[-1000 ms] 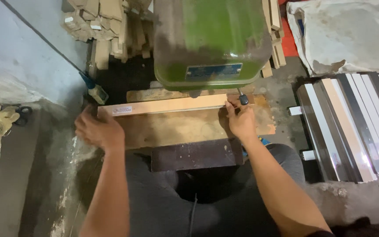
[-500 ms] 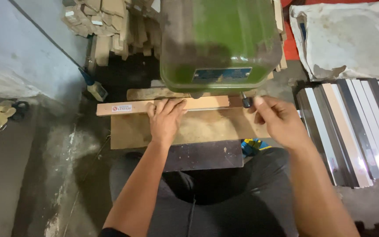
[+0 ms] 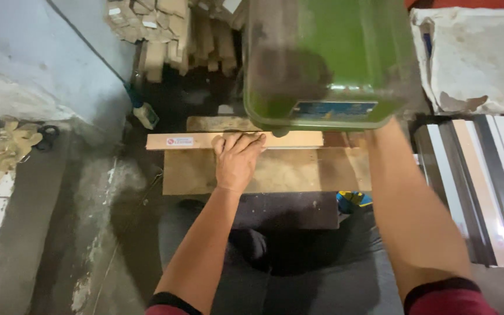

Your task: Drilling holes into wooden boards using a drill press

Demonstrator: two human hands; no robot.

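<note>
While the left hand (image 3: 237, 160) lies flat with fingers spread, not clenched, its fingertips (image 3: 246, 139) press on the pale wooden strip (image 3: 234, 140), which runs left to right along the far edge of the wooden table (image 3: 298, 172). The strip's right end passes beneath the green machine housing (image 3: 328, 58). The right forearm (image 3: 409, 204) reaches far under that housing; its hand is hidden, so its grip cannot be told.

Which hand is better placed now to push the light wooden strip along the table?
Left, probably. The left hand lies flat on the wooden strip. The right hand is hidden behind the green machine housing; only its forearm shows.
</note>
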